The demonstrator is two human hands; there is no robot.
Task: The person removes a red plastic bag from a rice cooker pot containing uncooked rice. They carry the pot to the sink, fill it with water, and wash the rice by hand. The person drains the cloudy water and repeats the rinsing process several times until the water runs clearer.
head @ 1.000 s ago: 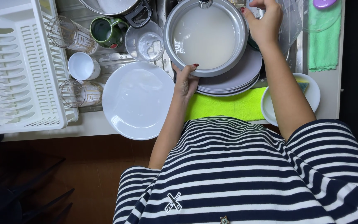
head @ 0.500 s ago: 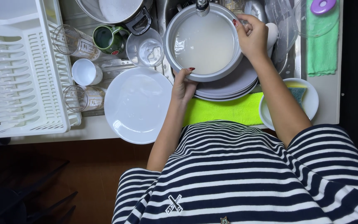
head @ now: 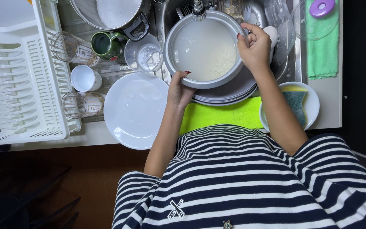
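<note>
Since a moment ago the right hand (head: 255,47) has come down onto the far-right rim of the grey bowl (head: 204,48); from the left: a white drying rack (head: 9,85), a white plate (head: 135,110), then the left hand (head: 179,90) clamped on the bowl's near rim; both hands grip the bowl, which sits over stacked plates (head: 229,91) in the sink under the tap (head: 198,10); a sponge dish (head: 295,106) lies right.

The pot (head: 204,51) is smooth grey metal with cloudy water inside. Beside it sit a glossy white plate (head: 135,110), clear glass tumblers (head: 70,47), a white plastic rack (head: 18,85) and matt cloths, green (head: 323,51) and neon yellow (head: 223,115).
</note>
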